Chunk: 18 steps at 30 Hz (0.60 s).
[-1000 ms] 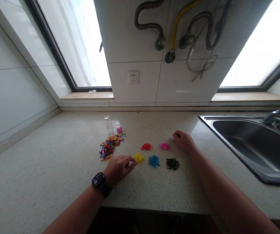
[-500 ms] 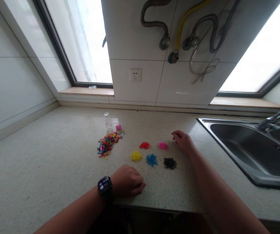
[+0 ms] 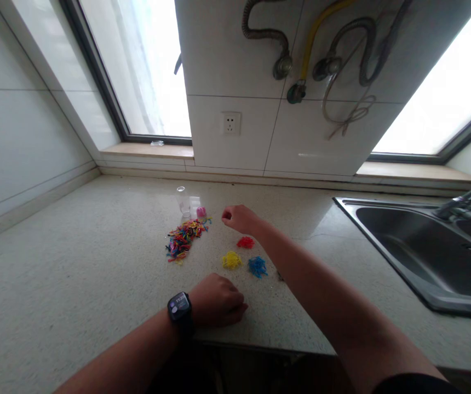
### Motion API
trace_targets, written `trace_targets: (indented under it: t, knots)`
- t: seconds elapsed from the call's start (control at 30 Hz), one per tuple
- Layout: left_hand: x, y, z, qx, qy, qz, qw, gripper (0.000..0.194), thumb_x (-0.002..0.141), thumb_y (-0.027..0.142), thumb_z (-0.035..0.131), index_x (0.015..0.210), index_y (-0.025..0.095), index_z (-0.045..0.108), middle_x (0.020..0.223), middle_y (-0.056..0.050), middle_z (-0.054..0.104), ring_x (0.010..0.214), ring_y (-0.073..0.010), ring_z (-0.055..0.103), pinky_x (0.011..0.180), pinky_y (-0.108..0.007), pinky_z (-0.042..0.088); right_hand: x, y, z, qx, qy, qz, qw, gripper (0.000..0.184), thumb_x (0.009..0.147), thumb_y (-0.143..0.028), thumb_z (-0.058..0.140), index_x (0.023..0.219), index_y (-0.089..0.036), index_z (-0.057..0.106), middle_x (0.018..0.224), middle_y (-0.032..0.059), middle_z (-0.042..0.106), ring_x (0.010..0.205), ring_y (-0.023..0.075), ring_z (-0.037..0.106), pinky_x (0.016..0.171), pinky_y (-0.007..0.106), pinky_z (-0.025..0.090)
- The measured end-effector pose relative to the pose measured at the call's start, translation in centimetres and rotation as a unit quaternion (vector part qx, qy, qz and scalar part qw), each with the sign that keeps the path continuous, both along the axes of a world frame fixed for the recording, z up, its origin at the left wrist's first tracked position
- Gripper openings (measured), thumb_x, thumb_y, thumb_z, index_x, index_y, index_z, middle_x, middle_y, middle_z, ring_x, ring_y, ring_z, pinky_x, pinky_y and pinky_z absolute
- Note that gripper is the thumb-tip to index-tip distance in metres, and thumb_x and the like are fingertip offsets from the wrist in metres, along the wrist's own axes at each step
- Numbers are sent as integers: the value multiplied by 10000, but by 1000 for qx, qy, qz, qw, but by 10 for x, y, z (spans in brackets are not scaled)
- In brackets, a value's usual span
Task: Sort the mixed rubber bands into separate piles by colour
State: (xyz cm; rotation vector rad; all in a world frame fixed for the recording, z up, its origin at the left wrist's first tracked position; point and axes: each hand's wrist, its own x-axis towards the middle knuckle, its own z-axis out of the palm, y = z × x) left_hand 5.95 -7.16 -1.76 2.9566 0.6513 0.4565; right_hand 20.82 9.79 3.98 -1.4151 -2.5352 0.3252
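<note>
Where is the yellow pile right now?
In the head view, the yellow pile lies on the counter near the middle, just left of the blue pile and beyond the left hand.

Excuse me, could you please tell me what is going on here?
A person's right hand is near a mixed pile of small colourful bits; whether it holds any is unclear. The left hand is curled near the front edge of the counter. A red pile, a yellow pile and a blue pile lie separately.
</note>
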Motion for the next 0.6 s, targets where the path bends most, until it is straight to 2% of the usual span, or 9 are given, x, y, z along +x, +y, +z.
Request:
trace_targets:
  t: [0.13, 0.27, 0.47, 0.6]
  knots:
    - [0, 1, 0, -4, 2, 1, 1000, 314, 944, 314, 500, 663, 182, 547, 603, -15, 623, 520, -121, 565, 516, -292, 312, -38, 15, -12, -26, -49, -29, 998, 262, 863, -379, 612, 998, -200, 747, 1014, 89, 760, 917, 203, 686, 751, 250, 466]
    - [0, 2, 0, -10, -2, 1, 1000, 310, 941, 308, 500, 662, 181, 540, 604, -13, 626, 528, -120, 572, 527, -290, 318, -56, 21, -23, -40, -77, -53, 995, 336, 839, -430, 641, 1030, -177, 751, 1071, 149, 743, 966, 248, 691, 789, 292, 488]
    - [0, 2, 1, -18, 7, 7, 1000, 311, 940, 327, 506, 666, 184, 540, 616, -9, 633, 537, -122, 571, 529, -290, 318, -55, 21, -28, -33, -74, -70, 994, 262, 854, -286, 594, 1018, -162, 757, 1067, 156, 742, 956, 251, 692, 795, 312, 492]
    - [0, 3, 1, -17, 7, 7, 1000, 316, 946, 333, 493, 668, 187, 537, 616, -9, 631, 535, -123, 564, 525, -296, 307, -36, 16, -22, -22, -48, -70, 996, 249, 863, -274, 574, 995, -175, 760, 1023, 132, 752, 925, 238, 684, 765, 299, 480]
